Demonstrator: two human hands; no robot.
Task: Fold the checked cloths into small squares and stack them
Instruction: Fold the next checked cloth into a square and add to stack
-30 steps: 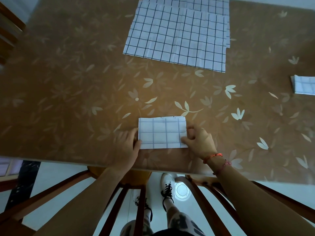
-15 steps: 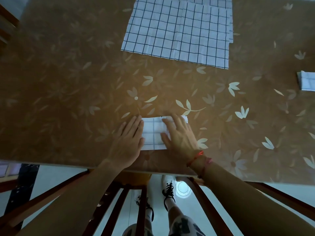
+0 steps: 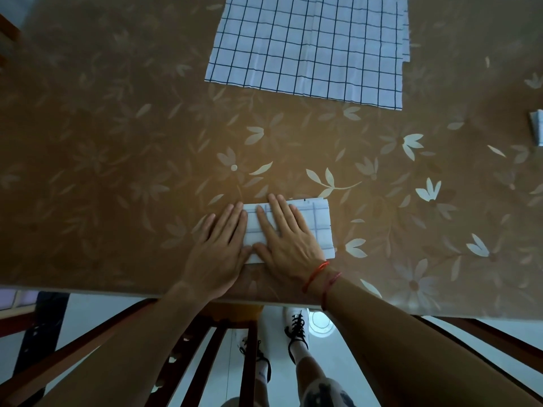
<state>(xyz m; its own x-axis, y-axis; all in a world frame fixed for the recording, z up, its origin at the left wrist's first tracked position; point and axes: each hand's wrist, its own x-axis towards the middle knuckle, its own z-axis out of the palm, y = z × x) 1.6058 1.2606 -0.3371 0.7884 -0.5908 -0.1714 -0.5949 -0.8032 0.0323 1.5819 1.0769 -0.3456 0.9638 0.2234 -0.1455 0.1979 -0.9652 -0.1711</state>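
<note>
Folded cloth (image 3: 318, 221) lying near the table (image 3: 117, 171) edge, right hand (image 3: 286, 236) pressing flat on it with straight fingers, left hand (image 3: 221, 245) lying flat touching its left side, open cloths (image 3: 308, 48) spreading farther back, small stack (image 3: 537, 130) sitting far right.

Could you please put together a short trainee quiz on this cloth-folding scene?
1. True or false: the right hand pinches a corner of the small folded white checked cloth.
2. Where does the pile of large unfolded checked cloths lie? A) at the far side of the brown floral table; B) in a basket; C) on the floor.
3. Fill in: another folded cloth shows at the picture's ___ edge.
Key: 1 false, the hand lies flat on it; 2 A; 3 right.
</note>
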